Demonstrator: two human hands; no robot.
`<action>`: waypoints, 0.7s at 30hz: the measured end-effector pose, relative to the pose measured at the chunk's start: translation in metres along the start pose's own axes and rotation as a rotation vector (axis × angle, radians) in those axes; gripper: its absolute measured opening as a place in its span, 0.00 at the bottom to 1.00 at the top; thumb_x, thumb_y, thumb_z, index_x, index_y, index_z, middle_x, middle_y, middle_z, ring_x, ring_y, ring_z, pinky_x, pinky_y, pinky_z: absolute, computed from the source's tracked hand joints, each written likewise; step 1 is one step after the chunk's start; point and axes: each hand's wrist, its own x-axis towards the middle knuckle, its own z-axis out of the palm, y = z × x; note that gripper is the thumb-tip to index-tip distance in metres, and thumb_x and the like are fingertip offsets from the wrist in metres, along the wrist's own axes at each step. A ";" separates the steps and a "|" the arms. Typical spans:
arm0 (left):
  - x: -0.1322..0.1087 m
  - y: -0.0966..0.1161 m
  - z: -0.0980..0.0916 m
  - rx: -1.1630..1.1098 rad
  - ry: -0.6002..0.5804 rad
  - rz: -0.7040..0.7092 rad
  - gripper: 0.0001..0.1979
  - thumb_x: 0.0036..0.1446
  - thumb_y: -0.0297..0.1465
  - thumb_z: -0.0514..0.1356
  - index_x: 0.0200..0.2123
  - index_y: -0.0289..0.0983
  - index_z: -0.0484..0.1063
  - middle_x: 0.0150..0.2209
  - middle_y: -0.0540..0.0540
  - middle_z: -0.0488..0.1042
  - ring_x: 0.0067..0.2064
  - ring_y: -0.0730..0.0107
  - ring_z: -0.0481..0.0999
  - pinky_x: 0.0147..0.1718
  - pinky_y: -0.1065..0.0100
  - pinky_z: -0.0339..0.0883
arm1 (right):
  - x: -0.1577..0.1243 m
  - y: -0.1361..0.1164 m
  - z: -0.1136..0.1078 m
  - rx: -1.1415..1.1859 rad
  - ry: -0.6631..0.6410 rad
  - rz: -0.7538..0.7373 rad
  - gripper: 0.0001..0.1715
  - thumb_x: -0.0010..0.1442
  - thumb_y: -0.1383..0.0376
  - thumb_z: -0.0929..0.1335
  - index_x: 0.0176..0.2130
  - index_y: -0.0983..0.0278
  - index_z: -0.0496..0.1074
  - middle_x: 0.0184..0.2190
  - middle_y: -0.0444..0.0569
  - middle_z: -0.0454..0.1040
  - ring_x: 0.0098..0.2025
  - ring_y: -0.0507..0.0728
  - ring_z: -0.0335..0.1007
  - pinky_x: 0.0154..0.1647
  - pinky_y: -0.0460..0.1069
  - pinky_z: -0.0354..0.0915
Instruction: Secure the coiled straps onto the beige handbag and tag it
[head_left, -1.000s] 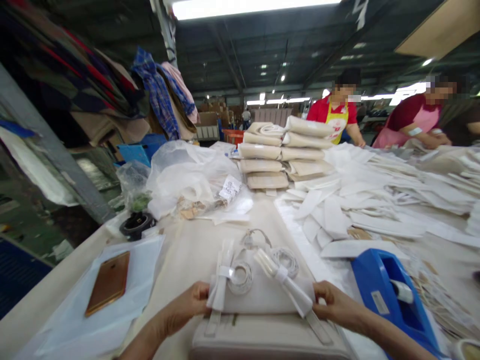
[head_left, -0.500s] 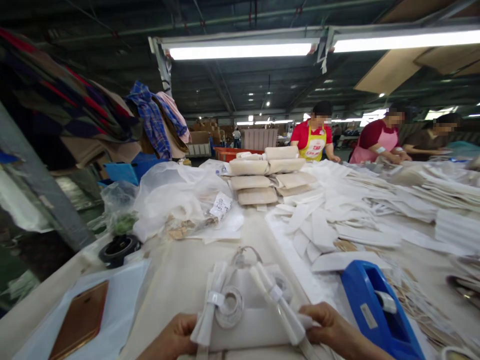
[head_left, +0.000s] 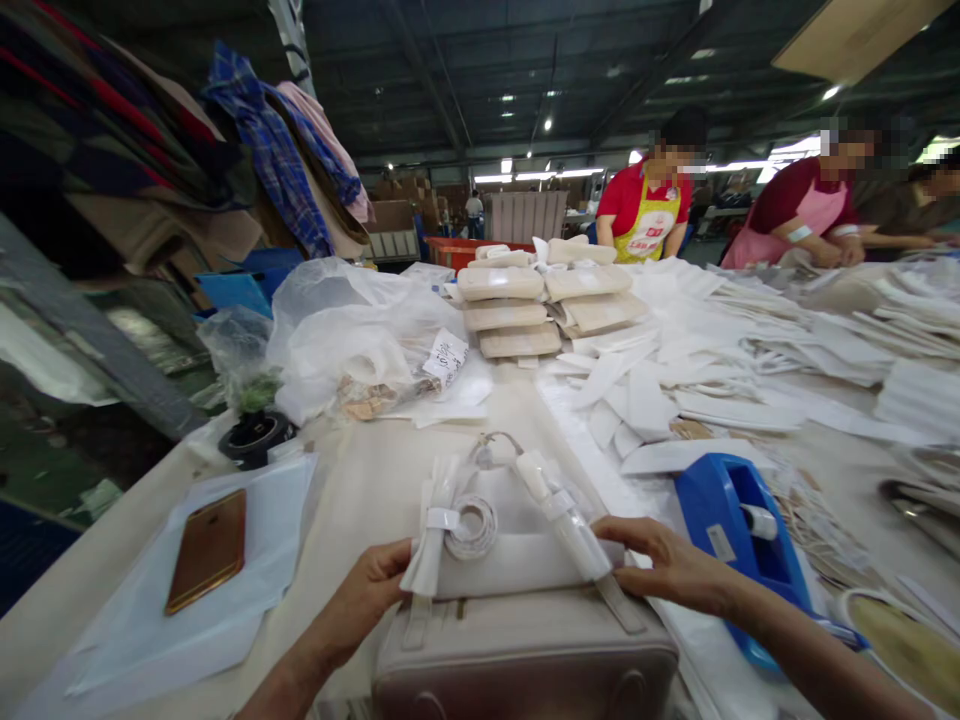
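A pale beige handbag lies close in front of me at the bottom of the head view. Its straps are wrapped in white padding, and a coiled strap sits on top beside the left wrapped handle. Across the bag runs a white padding sheet. My left hand pinches that sheet's left end, by the wrapped handle. At the opposite end my right hand has thumb and fingers closed round the sheet's edge, near the right wrapped handle.
A blue tape dispenser stands to the right, by a tape roll. On paper at left lies a phone. Wrapped beige bundles, a clear plastic bag and heaped white pieces are farther back. Co-workers stand across the table.
The view has tilted down, so more of the handbag's near side shows. Both hands stay on the white sheet's ends and appear higher in the picture.
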 end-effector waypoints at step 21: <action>-0.019 -0.007 0.011 -0.179 -0.040 -0.076 0.16 0.41 0.32 0.69 0.37 0.36 0.78 0.32 0.47 0.77 0.39 0.62 0.73 0.39 0.68 0.64 | -0.043 0.015 0.018 -0.077 0.124 0.019 0.16 0.59 0.57 0.63 0.38 0.61 0.77 0.43 0.52 0.76 0.47 0.62 0.71 0.50 0.54 0.66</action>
